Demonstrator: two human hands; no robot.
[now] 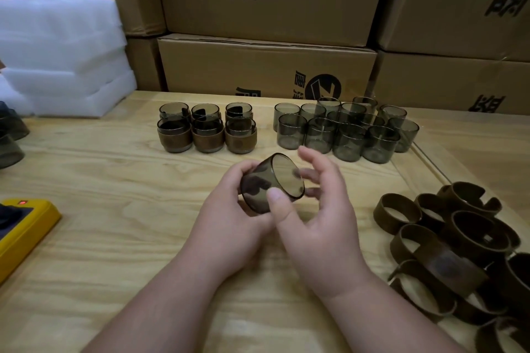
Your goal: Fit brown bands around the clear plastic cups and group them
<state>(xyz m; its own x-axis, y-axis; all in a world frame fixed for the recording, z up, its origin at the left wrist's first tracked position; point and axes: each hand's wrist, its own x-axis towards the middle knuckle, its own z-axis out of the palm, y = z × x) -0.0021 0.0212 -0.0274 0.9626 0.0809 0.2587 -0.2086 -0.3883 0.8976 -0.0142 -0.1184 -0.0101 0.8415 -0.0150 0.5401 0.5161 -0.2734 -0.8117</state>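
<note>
head view: our left hand (229, 209) grips a bare cup (271, 182) on its side above the tabletop (114, 180); our right hand (318, 215) thumbs it, fingers (308, 156) loosely spread. no band yet, so next we likely fetch one from the bands (447, 243) at right.

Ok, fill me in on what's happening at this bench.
A person is fitting brown bands onto smoky clear cups. The left hand grips one bare cup tipped on its side above the table, and the right hand has its thumb on it, fingers loose. Six banded cups stand grouped at the back left, the unbanded cups cluster beside them, and loose bands are piled at the right.
</note>
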